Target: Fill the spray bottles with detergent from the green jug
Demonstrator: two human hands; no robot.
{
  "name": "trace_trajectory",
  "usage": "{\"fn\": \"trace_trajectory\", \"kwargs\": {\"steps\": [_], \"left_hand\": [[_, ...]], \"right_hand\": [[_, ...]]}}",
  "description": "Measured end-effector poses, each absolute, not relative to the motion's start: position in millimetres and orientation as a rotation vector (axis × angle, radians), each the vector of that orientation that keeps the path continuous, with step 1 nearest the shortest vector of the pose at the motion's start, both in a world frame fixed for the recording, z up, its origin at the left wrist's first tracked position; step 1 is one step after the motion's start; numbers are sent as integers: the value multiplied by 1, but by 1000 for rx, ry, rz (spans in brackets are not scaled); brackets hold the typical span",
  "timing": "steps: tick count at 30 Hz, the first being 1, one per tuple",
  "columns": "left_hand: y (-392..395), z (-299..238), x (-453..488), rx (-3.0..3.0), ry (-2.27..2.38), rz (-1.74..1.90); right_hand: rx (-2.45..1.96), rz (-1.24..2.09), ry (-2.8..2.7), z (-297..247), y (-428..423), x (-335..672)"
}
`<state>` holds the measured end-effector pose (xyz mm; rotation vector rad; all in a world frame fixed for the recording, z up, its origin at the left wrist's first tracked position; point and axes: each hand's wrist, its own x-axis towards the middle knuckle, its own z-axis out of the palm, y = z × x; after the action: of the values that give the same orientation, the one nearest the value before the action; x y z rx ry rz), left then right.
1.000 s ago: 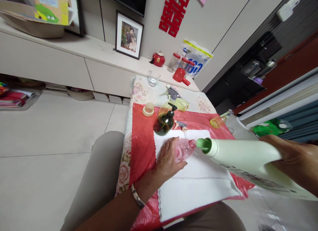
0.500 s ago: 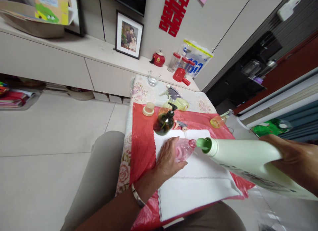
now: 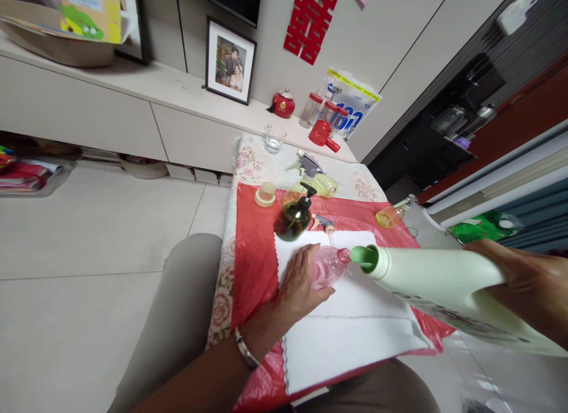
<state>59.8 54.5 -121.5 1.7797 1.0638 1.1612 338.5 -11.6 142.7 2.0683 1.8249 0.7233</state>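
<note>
My left hand [image 3: 302, 283] is wrapped round a clear pink bottle [image 3: 327, 267], which has no top on and leans with its neck to the right. My right hand [image 3: 523, 283] grips the handle of a large pale green jug [image 3: 435, 277], tipped on its side. The jug's green spout [image 3: 364, 256] is right at the pink bottle's mouth; whether liquid is flowing I cannot make out. Under both lies a white cloth [image 3: 346, 336]. Just beyond the bottle are a small spray head [image 3: 326, 222] and a dark green pump bottle [image 3: 295, 218].
A red plastic sheet [image 3: 252, 253] covers part of the flowered tablecloth. Farther back stand a cap [image 3: 265, 194], a yellow spray bottle [image 3: 326, 186] and a glass cup [image 3: 274, 141]. Another spray bottle [image 3: 390, 215] is at the right edge. My knees flank the table's near end.
</note>
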Motion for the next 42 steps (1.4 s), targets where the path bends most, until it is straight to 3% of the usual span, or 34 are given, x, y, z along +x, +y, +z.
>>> {"fn": "trace_trajectory", "kwargs": {"steps": [42], "left_hand": [[55, -120, 60, 1756, 1045, 1138]], "right_hand": [[2031, 692, 1683, 147, -9, 330]]}}
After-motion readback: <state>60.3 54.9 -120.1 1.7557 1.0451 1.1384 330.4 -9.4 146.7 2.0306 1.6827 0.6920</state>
